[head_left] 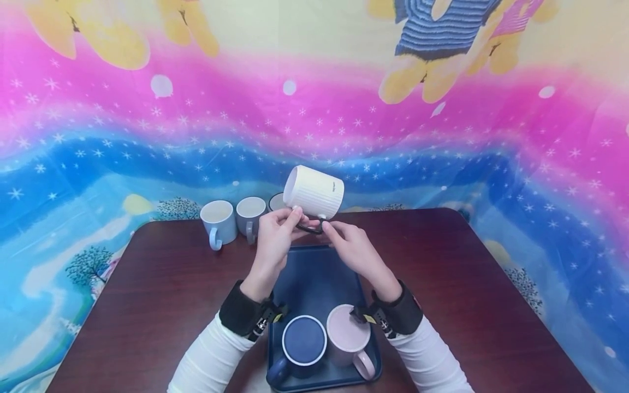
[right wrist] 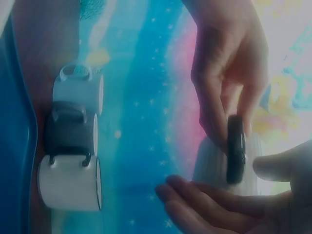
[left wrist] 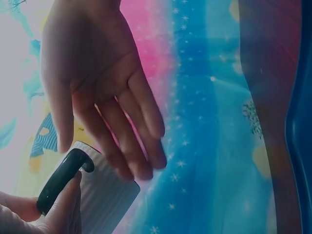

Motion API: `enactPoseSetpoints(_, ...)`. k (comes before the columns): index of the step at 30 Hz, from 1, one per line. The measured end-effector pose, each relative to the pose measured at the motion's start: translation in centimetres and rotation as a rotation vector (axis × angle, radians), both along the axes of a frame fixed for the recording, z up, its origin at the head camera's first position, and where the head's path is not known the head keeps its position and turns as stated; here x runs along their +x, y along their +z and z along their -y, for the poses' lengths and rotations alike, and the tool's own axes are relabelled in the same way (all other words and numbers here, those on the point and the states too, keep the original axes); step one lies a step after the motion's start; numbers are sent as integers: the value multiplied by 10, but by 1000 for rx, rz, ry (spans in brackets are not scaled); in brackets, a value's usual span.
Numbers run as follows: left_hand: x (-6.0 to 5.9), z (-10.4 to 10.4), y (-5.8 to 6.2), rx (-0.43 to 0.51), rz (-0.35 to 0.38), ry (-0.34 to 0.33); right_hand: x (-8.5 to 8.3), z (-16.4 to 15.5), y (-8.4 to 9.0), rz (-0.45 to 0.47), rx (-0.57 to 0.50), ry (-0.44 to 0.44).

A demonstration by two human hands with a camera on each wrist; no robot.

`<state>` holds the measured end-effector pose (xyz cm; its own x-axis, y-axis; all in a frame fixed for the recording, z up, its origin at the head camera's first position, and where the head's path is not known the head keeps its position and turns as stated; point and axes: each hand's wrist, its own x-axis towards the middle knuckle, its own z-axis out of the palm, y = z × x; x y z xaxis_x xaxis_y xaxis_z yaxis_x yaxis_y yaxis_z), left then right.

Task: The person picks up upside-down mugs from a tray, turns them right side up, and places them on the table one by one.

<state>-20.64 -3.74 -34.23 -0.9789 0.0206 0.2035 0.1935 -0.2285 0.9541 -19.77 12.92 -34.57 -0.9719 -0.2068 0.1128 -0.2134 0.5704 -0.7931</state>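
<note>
A white ribbed mug is held up above the far end of the tray, tipped on its side with its mouth to the left. Its black handle points down toward me. My right hand pinches this handle between thumb and fingers, as the right wrist view shows. Close by on the left, my left hand has its thumb and fingers spread at the mug's mouth end. In the left wrist view, the left fingers are nearly straight and overlap the mug's body.
A dark blue tray carries a navy mug and a pink mug at its near end. At the table's back left stand a light blue mug, a grey mug and a white dark-rimmed mug. A printed cloth hangs behind the table.
</note>
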Motion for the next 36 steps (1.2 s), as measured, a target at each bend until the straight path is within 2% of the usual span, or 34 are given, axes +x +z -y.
enactPoseSetpoints(5, 2, -6, 3, -11, 33, 28, -1, 4, 1, 14, -110, 2)
enactPoseSetpoints(9, 2, -11, 4, 7, 53, 24, 0, 2, 1, -14, -172, -8)
enactPoseSetpoints(15, -1, -17, 4, 64, 44, 13, 1, 0, 2, -53, -211, -51)
enactPoseSetpoints(20, 0, -17, 4, -22, 20, 56, 1, -1, 0, -51, -214, -73)
enactPoseSetpoints(23, 0, -17, 3, -82, 16, 88, 1, -1, -1, -42, -256, -79)
enactPoseSetpoints(30, -2, -15, -1, -134, 18, 127, -2, 0, -3, 13, -460, -21)
enactPoseSetpoints(36, -2, -14, -5, -140, 22, 111, -2, 2, -5, 93, -656, 0)
